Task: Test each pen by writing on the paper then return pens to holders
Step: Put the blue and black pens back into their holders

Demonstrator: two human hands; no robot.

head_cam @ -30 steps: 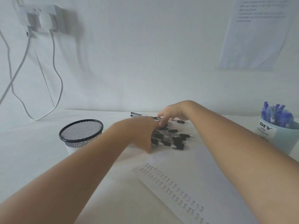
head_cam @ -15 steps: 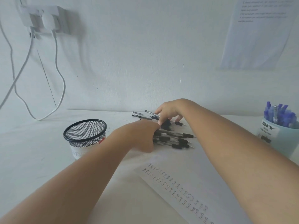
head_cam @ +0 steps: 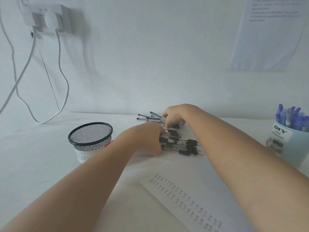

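Observation:
A heap of several clear pens with black caps (head_cam: 182,144) lies on the white table near the wall. My left hand (head_cam: 148,138) grips the left side of the heap, fingers curled round the barrels. My right hand (head_cam: 173,117) reaches over the far part of the heap and pinches a few pens (head_cam: 150,117) that stick out to the left. A black mesh holder (head_cam: 90,133) stands empty to the left of the heap. A sheet of paper (head_cam: 217,195) with rows of small written marks lies in front.
A pale blue cup (head_cam: 291,144) labelled DIY holds several blue pens at the right edge. White cables (head_cam: 63,91) hang from a wall socket (head_cam: 48,18) at upper left. A printed sheet (head_cam: 267,34) is stuck on the wall at upper right.
Both hands have closed in on the pen heap. My right hand has gathered a few far pens, which now lift and stick out to the left.

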